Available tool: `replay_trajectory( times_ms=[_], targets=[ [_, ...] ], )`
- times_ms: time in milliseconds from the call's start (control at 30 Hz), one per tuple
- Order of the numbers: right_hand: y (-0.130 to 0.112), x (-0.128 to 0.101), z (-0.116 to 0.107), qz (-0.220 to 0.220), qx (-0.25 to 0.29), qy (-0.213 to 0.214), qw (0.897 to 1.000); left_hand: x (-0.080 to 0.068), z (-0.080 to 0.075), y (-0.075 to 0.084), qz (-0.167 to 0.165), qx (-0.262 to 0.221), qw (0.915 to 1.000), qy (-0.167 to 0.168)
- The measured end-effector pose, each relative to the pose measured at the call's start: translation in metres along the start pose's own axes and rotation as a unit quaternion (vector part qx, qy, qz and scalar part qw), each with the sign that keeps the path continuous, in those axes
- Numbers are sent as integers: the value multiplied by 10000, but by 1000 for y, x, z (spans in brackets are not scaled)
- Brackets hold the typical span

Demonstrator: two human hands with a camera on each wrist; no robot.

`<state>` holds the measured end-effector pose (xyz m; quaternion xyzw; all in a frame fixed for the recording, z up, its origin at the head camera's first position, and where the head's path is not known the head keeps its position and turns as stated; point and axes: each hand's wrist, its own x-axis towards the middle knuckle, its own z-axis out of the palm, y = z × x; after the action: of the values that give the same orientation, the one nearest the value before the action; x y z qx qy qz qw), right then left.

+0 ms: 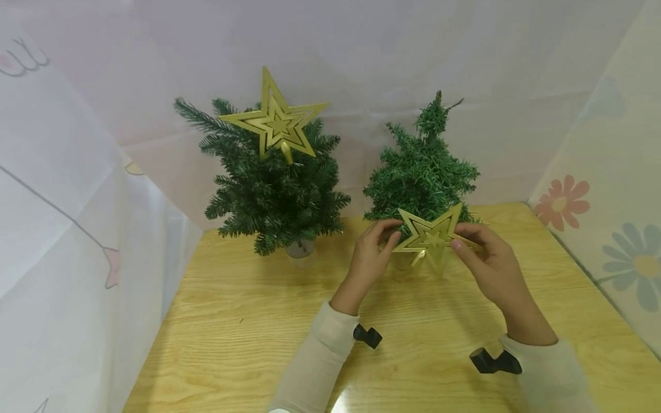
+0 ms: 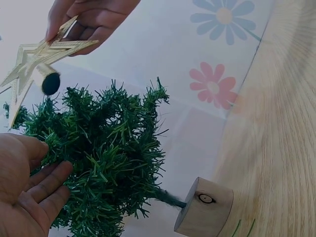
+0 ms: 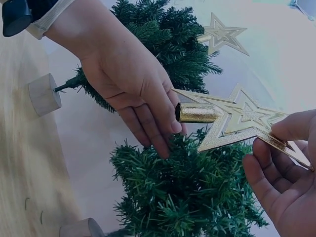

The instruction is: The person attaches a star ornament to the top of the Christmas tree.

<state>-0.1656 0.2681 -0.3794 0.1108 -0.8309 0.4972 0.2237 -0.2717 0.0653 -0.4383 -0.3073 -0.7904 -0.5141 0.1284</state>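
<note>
A gold star tree topper point(image 1: 432, 236) with a short hollow tube point(image 2: 48, 81) is held in front of the smaller green Christmas tree point(image 1: 420, 163). My right hand point(image 1: 488, 261) pinches one of the star's points between thumb and fingers. On the other side, my left hand point(image 1: 369, 252) has loosely bent fingers close to the star and the tree's branches. The left wrist view shows a gap between that hand and the topper. Whether its fingertips touch the branches is unclear.
A fuller, darker Christmas tree point(image 1: 279, 189) stands at the left, with another gold star point(image 1: 279, 125) at its top. Wooden bases point(image 2: 210, 207) support the trees on the wood-grain table point(image 1: 232, 344). Patterned cloth point(image 1: 330, 51) hangs behind and at the sides.
</note>
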Motion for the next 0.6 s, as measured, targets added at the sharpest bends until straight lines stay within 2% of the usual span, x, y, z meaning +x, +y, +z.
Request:
replay_trajectory(
  times_ms=[600],
  targets=[
    [-16, 24, -2, -298, 78, 182, 9994, -2, -3, -1, 24, -84, 9999, -78]
  ],
)
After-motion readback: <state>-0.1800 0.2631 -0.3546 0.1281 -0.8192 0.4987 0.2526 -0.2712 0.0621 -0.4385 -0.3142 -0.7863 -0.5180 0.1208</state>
